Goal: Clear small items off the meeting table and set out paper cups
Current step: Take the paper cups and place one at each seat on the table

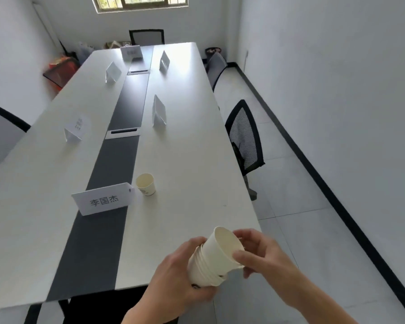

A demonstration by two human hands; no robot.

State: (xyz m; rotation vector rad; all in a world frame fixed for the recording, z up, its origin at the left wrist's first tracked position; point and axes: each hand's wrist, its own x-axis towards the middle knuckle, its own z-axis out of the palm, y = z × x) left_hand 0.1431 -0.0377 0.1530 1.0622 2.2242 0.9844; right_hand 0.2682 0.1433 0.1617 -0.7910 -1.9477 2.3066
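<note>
A stack of white paper cups (206,270) is tilted in front of me, above the table's near right corner. My left hand (173,281) wraps around the lower part of the stack. My right hand (262,251) pinches the rim of the top cup (225,246), which sticks partly out of the stack. One single paper cup (146,184) stands upright on the long white meeting table (192,160), just right of a name card with printed characters (103,201).
Several more white name cards (159,111) stand along both sides of the table's dark centre strip (126,108). Black mesh chairs (244,139) line the right side, the far end and the left edge. A grey tiled aisle runs between table and right wall.
</note>
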